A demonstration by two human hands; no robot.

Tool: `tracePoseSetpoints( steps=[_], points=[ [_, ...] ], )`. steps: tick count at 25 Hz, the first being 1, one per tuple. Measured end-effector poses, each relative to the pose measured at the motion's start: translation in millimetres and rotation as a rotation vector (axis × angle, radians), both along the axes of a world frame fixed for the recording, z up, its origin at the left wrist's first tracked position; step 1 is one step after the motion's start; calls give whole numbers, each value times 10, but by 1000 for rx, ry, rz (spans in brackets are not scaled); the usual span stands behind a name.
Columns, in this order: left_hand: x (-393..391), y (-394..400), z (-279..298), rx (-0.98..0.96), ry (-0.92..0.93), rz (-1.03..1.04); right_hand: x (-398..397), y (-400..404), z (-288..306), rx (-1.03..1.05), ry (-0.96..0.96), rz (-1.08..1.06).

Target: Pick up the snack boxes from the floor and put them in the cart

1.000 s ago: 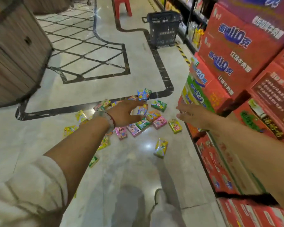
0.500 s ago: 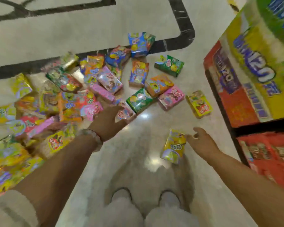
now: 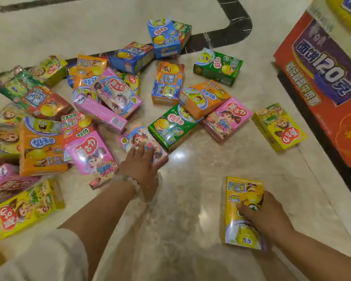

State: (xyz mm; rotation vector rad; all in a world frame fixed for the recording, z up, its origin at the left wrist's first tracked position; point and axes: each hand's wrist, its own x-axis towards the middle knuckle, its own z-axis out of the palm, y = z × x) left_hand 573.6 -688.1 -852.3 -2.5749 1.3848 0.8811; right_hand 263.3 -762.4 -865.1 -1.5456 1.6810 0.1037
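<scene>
Barely begun: colourful cardboard snack boxes [image 3: 170, 128] litter the marble floor [image 3: 190, 189]. Left hand [image 3: 139, 167] rests, fingers released, on a pink box [image 3: 142, 142]; right hand [image 3: 265, 216] grasps a near yellow box [image 3: 241, 199].

Marble floor [image 3: 190, 199] with dark inlay [image 3: 239, 27]; big red carton [image 3: 322, 88] at right.

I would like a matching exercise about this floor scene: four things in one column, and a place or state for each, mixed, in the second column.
Things:
1. left hand
2. right hand
3. blue box
4. big red carton

Places or states:
a. far, on the dark floor stripe
b. on the lone yellow box
c. on a pink box
d. right edge of view

Pairs: 1-c, 2-b, 3-a, 4-d
</scene>
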Motion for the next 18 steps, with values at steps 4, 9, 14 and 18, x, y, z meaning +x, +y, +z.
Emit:
tracePoseSetpoints(
  steps=[4,9,14,18],
  points=[
    [-120,132,-31,-232,15,34,154,-27,22,-107,-56,1],
    [-207,170,-157,-372,20,516,359,-164,21,-157,-119,26],
    [-147,101,-411,-337,237,841,575,-316,-74,-154,-252,-5],
    [-113,124,-474,-272,282,925,805,-492,-59,-96,-392,-36]
  ],
)
